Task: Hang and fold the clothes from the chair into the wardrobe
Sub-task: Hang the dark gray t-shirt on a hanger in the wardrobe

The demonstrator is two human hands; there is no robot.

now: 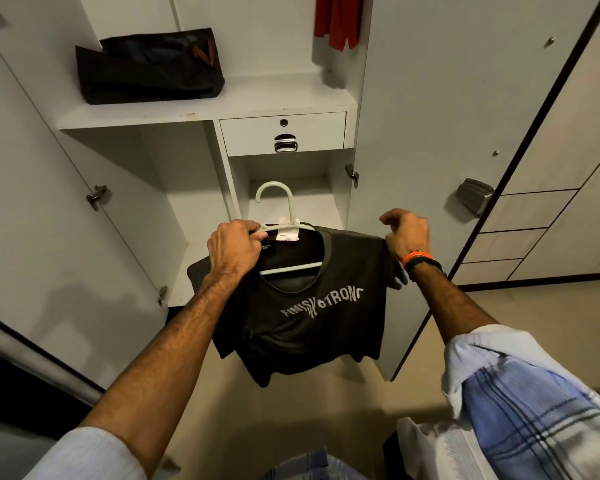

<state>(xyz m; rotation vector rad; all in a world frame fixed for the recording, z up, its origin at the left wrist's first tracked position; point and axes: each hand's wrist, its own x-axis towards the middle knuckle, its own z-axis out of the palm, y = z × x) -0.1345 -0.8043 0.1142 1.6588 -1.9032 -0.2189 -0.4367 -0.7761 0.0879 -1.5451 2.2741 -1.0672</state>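
Observation:
A dark T-shirt (309, 317) with pale lettering hangs in front of me on a pale green plastic hanger (278, 206), whose hook points up. My left hand (236, 249) grips the hanger's left arm together with the shirt's shoulder. My right hand (407, 233) pinches the shirt's right shoulder and holds it up. The hanger's lower bar shows through the neck opening. The open wardrobe (208, 112) stands straight ahead, its doors swung wide. The chair is out of view.
A black bag (146, 67) sits on the wardrobe's shelf. Red cloth (338, 20) hangs at the top. A locked drawer (283, 135) sits under the shelf. The right door (430, 133) stands close to my right hand. More cabinets (548, 209) line the right wall.

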